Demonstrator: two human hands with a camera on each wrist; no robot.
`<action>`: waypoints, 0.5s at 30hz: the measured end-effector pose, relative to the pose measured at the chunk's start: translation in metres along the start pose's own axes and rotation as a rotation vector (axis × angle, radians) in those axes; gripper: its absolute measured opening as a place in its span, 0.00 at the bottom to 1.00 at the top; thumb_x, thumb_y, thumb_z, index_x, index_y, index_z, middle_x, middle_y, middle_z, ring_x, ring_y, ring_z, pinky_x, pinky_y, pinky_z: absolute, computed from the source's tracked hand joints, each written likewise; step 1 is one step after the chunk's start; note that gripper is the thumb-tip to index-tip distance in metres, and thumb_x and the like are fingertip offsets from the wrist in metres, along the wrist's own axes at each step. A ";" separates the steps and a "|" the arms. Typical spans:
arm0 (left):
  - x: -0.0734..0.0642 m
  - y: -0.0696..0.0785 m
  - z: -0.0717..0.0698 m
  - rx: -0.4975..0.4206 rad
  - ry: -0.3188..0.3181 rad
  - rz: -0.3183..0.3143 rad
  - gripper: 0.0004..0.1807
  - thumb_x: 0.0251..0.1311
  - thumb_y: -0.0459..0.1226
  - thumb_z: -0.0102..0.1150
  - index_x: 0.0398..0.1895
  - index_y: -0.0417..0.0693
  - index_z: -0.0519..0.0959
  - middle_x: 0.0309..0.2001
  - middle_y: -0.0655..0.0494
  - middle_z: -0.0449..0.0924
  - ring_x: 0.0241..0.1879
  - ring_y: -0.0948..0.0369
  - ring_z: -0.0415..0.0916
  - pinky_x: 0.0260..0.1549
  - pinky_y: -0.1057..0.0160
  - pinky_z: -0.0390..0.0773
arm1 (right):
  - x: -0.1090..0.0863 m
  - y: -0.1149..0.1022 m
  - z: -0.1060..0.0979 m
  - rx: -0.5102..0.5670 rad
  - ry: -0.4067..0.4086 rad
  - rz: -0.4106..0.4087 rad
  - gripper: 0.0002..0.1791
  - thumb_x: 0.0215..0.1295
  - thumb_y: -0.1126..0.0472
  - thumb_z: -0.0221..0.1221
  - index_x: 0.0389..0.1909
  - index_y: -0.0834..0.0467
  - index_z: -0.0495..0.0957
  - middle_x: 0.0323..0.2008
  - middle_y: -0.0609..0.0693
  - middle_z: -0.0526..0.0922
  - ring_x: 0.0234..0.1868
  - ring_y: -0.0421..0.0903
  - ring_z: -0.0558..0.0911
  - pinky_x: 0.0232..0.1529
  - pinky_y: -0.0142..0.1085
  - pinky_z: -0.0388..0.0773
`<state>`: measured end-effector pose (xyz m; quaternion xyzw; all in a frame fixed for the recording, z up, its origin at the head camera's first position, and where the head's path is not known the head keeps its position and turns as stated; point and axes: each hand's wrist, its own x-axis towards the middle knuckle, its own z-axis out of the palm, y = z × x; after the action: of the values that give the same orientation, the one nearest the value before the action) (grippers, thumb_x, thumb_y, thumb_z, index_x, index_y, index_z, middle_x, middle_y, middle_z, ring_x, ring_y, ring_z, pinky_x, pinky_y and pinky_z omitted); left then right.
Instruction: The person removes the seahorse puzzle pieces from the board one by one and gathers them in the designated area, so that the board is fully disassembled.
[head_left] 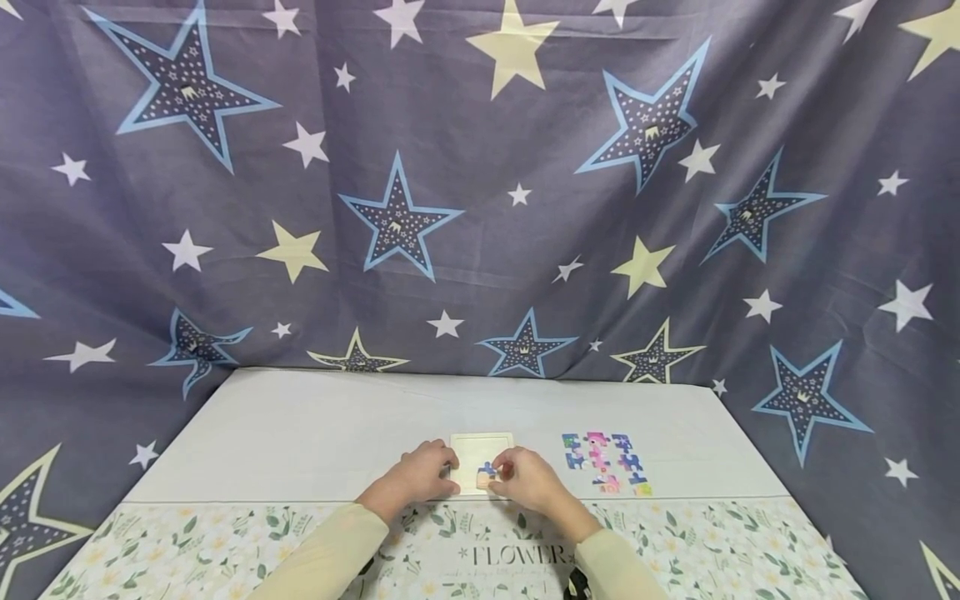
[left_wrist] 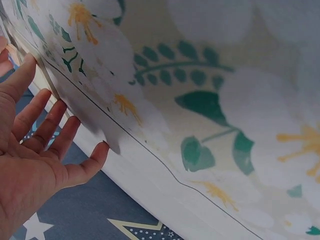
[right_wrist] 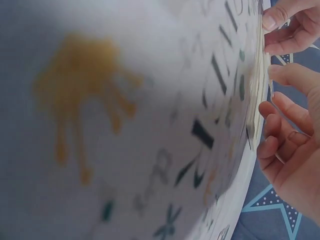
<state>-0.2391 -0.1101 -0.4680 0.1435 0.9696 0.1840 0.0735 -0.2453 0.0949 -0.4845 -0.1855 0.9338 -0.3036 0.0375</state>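
A shallow pale puzzle tray [head_left: 468, 454] lies on the white part of the table. My left hand [head_left: 429, 471] rests at its left side, thumb and forefinger touching the rim. In the left wrist view the fingers of my left hand [left_wrist: 42, 125] are spread and fairly straight. Over the tray's lower right part, my right hand [head_left: 527, 481] pinches a small jigsaw piece [head_left: 486, 471], blue above and peach below, between thumb and forefinger. The right wrist view shows my right hand [right_wrist: 295, 130] beside the tray's edge [right_wrist: 257, 90], its other fingers curled.
Right of the tray, several loose jigsaw pieces [head_left: 598, 450] in pink, blue and yellow lie in rough columns. A floral cloth [head_left: 450, 533] with the word FLOWER covers the near part of the table. Behind hangs a dark curtain [head_left: 465, 275] with stars.
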 end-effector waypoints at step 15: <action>0.001 -0.001 0.001 -0.002 -0.010 0.002 0.19 0.50 0.48 0.65 0.43 0.50 0.79 0.38 0.58 0.74 0.40 0.61 0.70 0.51 0.42 0.73 | -0.010 0.014 -0.013 0.017 0.018 -0.022 0.16 0.51 0.56 0.67 0.39 0.58 0.79 0.30 0.46 0.77 0.28 0.38 0.72 0.28 0.29 0.71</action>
<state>-0.2397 -0.1098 -0.4696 0.1452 0.9690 0.1842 0.0782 -0.2431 0.1160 -0.4827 -0.1927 0.9294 -0.3138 0.0271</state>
